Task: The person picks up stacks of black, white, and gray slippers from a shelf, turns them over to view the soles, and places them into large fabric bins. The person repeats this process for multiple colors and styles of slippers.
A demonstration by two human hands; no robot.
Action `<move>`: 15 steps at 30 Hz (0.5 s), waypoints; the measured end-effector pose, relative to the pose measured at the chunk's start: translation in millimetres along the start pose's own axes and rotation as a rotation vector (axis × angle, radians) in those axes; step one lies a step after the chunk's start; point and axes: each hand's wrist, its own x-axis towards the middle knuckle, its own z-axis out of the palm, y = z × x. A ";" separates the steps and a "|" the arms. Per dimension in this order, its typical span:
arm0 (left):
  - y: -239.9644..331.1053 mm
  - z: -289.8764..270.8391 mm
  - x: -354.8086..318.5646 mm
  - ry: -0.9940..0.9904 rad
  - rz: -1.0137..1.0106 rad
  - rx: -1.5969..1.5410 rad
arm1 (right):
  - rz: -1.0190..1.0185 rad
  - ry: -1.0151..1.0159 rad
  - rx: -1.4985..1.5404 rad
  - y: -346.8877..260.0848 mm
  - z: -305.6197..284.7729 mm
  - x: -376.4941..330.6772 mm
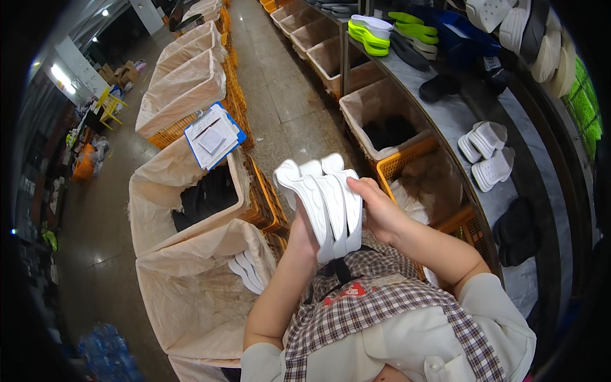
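White soles point(326, 207) are held up near a checked apron point(382, 294).
I see the right hand point(380, 209) pinching their right side; the left hand point(305, 234), which is partly hidden, clasps their left side.

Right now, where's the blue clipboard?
In the head view, the blue clipboard is left of the white soles you hold, at the far edge of the lined basket of black items.
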 end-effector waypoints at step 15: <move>-20.9 -11.0 2.0 0.006 -0.181 -0.030 | 0.164 0.006 0.021 6.1 -19.0 -1.3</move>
